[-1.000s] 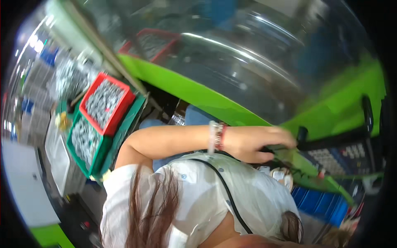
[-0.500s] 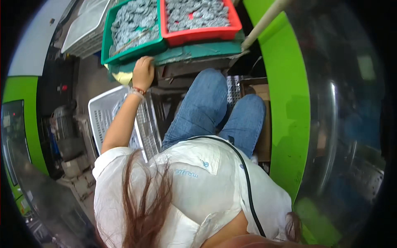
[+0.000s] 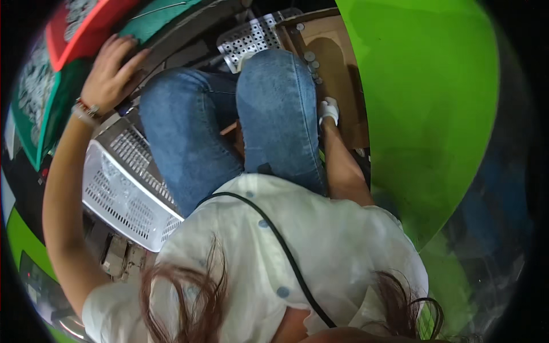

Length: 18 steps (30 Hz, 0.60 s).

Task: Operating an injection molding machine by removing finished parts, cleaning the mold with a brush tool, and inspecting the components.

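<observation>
My left hand (image 3: 111, 74) is stretched out at the upper left, its thumb apart from the fingers. It rests by the edge of a green-topped surface (image 3: 157, 20), close beside a red bin (image 3: 94, 37) of small grey pieces, and grips nothing visible. Down past my right knee reaches my right hand (image 3: 329, 111), with something white, perhaps a glove or wrapping, over it. That hand is beside a brown open box (image 3: 346, 74), where several small grey discs (image 3: 310, 56) lie near my knee. The knee hides part of this hand, so its fingers cannot be made out.
A green bin (image 3: 56, 106) of grey pieces stands at the far left. Below my left arm sits a white slotted basket (image 3: 117, 200) with clear plastic inside. A perforated metal piece (image 3: 251, 40) lies ahead of my knees. A bright green panel (image 3: 426, 103) rises on the right.
The view has swung right and down, shifting the bins to the upper left. My right arm has come into view, reaching down beside my knee. My left hand's fingers are more spread.
</observation>
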Available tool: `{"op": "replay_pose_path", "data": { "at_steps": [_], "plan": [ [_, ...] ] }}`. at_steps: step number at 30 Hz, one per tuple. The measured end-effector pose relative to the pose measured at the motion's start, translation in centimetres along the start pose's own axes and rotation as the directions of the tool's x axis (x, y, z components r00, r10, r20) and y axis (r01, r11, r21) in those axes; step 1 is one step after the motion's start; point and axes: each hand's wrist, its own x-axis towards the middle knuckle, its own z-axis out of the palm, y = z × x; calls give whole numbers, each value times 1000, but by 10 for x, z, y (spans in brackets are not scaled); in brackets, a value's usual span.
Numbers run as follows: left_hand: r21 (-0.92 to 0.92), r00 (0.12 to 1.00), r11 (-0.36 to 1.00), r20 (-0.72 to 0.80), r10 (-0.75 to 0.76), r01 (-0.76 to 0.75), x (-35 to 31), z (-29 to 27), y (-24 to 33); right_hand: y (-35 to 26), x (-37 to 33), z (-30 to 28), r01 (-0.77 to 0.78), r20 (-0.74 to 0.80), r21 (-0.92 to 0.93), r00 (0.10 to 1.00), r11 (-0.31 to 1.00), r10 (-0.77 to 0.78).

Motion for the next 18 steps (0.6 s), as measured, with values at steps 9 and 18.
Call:
{"op": "replay_pose_path", "data": {
  "at_steps": [9, 18],
  "plan": [
    [15, 990, 991, 60, -131, 131, -3, 14, -5, 10, 106, 89, -192, 74, -186, 975, 964, 209],
    [-3, 986, 996, 138, -93, 95, 7, 8, -2, -110, 102, 46, 248, -43, -242, 963, 938, -266]
  ]
}}
